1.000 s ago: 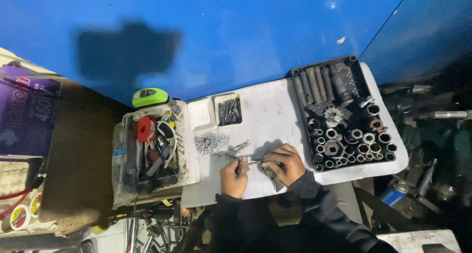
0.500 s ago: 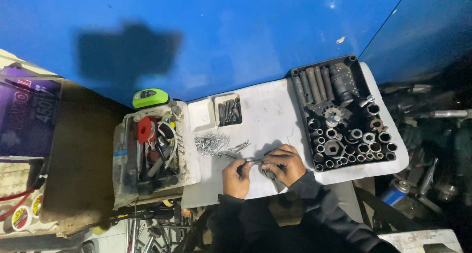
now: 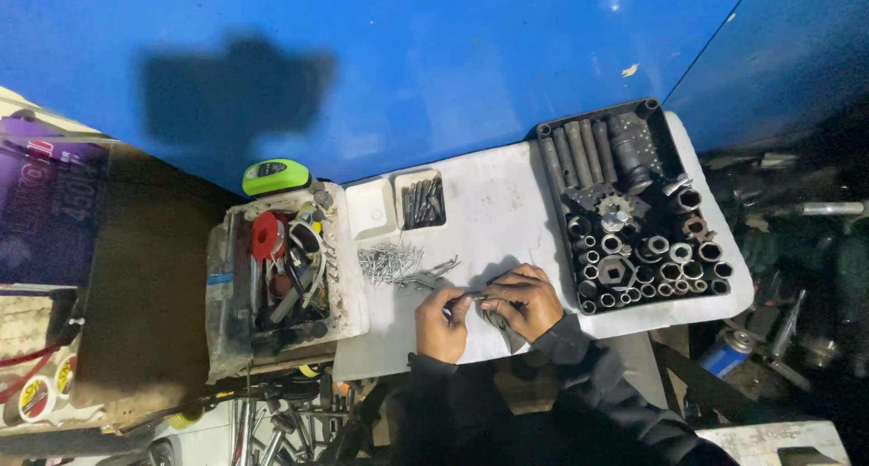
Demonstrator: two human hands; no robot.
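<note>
- We see our left hand and right hand, fingertips closed on one small metal piece between them, low over the white tabletop.
- One loose pile of screws lies just left of the hands.
- One small white tray holds dark bits; count unclear.
- One black socket tray to the right, one cluttered tool bin to the left.

bare white tabletop ahead, screw pile left, socket tray right

two hands (close together), one socket tray, two white boxes.
</note>
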